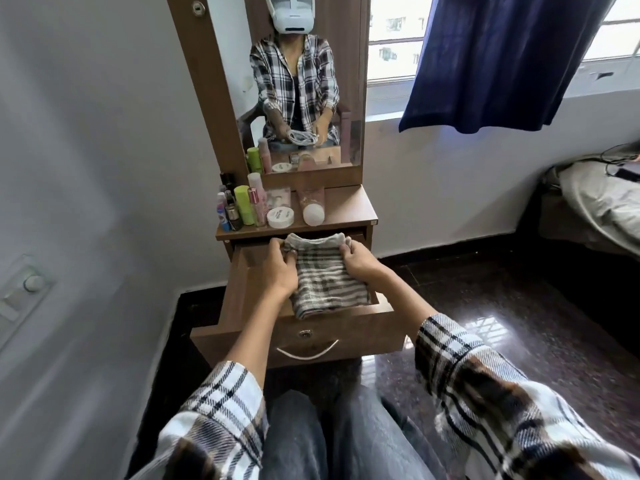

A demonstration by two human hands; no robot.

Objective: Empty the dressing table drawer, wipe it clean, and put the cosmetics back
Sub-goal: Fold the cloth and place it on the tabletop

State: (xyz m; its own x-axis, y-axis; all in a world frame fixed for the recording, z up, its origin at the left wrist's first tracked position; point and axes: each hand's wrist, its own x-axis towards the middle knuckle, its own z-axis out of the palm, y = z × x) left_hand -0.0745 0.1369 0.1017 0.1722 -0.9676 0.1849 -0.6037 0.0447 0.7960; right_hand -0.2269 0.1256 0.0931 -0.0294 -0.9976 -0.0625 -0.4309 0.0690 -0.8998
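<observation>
The dressing table drawer (242, 299) is pulled out toward me. A folded grey-and-white striped cloth (327, 282) hangs over it, held between both hands. My left hand (278, 268) grips the cloth's left top corner and my right hand (360, 263) grips its right top corner. The cloth hides most of the drawer's inside. On the table top (349, 206) stand the cosmetics: a green bottle (244, 204), pink tubes (257, 202), small dark bottles (231, 211), a round white jar (280, 217) and a tube lying with its white cap (313, 213) toward me.
A mirror (298, 81) rises behind the table top. A white wall with a switch plate (24, 292) is close on the left. A window with a dark blue curtain (502, 60) is at the right, and a bed (595, 202) lies at the far right. My knees sit below the drawer front.
</observation>
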